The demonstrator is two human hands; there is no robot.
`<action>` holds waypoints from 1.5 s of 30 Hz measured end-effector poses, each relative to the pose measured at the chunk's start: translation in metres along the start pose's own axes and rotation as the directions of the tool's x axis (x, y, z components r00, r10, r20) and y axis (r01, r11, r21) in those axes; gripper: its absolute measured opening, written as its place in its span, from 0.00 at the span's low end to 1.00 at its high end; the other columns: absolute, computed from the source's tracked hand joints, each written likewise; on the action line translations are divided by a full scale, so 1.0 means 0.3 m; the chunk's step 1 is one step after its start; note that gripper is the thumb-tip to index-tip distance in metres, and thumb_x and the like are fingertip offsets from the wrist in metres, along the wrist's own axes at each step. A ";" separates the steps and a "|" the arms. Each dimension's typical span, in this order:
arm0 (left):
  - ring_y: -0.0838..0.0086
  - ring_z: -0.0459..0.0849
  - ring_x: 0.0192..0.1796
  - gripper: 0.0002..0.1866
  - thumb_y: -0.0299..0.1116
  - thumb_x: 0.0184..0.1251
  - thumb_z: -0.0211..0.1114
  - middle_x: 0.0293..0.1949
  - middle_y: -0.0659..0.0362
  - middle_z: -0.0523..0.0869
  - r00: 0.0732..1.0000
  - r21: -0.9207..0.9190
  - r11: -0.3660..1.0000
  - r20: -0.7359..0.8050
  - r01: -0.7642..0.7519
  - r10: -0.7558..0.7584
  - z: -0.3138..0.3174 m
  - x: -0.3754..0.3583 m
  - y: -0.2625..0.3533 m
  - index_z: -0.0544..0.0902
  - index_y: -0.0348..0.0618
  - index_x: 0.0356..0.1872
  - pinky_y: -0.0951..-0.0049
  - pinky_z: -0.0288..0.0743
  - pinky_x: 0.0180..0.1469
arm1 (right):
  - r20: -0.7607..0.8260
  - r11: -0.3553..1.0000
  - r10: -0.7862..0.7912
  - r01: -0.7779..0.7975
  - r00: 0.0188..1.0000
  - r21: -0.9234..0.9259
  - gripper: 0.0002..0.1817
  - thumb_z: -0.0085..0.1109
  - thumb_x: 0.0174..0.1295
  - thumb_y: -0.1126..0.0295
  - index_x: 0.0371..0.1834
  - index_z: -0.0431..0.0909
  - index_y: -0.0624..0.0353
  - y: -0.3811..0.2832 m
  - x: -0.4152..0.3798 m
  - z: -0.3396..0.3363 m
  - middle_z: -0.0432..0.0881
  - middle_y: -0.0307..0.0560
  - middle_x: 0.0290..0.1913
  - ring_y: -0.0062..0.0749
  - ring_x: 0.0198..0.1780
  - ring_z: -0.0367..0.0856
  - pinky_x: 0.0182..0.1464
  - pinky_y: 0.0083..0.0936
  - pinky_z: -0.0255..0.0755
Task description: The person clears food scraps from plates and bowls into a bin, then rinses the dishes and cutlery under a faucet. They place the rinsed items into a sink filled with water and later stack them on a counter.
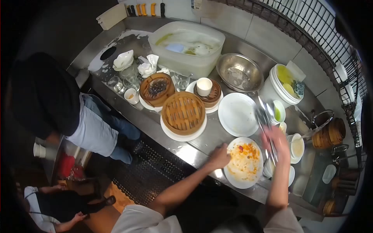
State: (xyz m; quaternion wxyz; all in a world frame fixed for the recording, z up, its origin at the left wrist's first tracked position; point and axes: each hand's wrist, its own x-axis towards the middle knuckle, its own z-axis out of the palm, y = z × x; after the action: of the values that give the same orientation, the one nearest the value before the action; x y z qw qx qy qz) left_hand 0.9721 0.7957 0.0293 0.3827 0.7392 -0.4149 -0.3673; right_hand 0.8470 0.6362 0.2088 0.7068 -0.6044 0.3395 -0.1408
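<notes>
Writing: one small pale label (196, 4) sits high on the tiled wall; its print is too small to read.

Position: the round white plate smeared with orange and yellow food remains (244, 165) is between the two hands, at the near edge of the stainless-steel worktop (202, 145). Whether its base touches the steel cannot be told. The left hand (220, 157) is at its left rim; the right hand (277, 140) is up and to the right of it, apart from the rim as far as can be seen.

Hands: the left is closed on the rim, fingers curled. The right is clenched around a bundle of long shiny metal utensils (265, 121) (blurred, so count and type are uncertain), whose ends stick out above and below the fist.

Surroundings: a round white plate with a nearly bare surface (237, 114) lies just beyond the smeared one. To its left, a round slatted bamboo steamer (183, 112) rests on a white plate. A white cup with green contents (278, 111) stands near the right hand, below a white plastic bucket (270, 88).
</notes>
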 end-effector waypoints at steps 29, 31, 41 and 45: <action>0.68 0.79 0.49 0.19 0.25 0.70 0.51 0.49 0.48 0.81 0.975 -0.191 0.979 -0.221 -0.070 0.027 -0.161 -0.296 0.021 0.67 0.31 0.59 0.70 0.72 0.54 | -0.318 0.947 0.306 -0.321 0.897 0.005 0.16 0.61 0.62 0.60 0.36 0.78 0.66 0.521 0.157 -0.239 0.84 0.47 0.28 0.26 0.22 0.83 0.20 0.22 0.78; 0.71 0.78 0.50 0.18 0.24 0.69 0.51 0.50 0.49 0.80 0.957 -0.183 0.982 -0.291 -0.047 -0.009 -0.127 -0.361 -0.018 0.69 0.31 0.58 0.72 0.71 0.54 | -0.319 0.954 0.195 -0.255 0.928 -0.159 0.17 0.63 0.60 0.63 0.36 0.78 0.72 0.606 0.254 -0.205 0.82 0.50 0.22 0.31 0.17 0.81 0.17 0.25 0.77; 0.69 0.81 0.51 0.21 0.24 0.66 0.52 0.53 0.49 0.79 0.797 -0.489 0.872 -0.526 0.003 -0.297 0.083 -0.610 0.197 0.68 0.32 0.60 0.71 0.73 0.54 | -0.413 0.988 0.143 -0.155 0.899 0.006 0.18 0.62 0.53 0.65 0.41 0.80 0.69 0.666 0.153 -0.197 0.84 0.61 0.32 0.44 0.32 0.86 0.38 0.33 0.79; 0.68 0.83 0.48 0.21 0.24 0.66 0.52 0.53 0.47 0.80 0.805 -0.545 0.837 -0.516 -0.046 -0.292 0.119 -0.621 0.255 0.67 0.31 0.60 0.71 0.76 0.52 | -0.478 0.998 0.061 -0.057 0.876 0.024 0.24 0.62 0.52 0.64 0.48 0.75 0.71 0.717 -0.067 -0.276 0.81 0.67 0.45 0.53 0.49 0.81 0.53 0.36 0.73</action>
State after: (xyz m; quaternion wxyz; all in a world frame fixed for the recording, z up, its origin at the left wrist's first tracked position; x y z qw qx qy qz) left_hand 0.8441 0.9253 0.1223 0.6543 0.7056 -0.1083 -0.2494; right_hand 0.7330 0.6351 0.0074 0.6076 -0.5371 0.5212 -0.2658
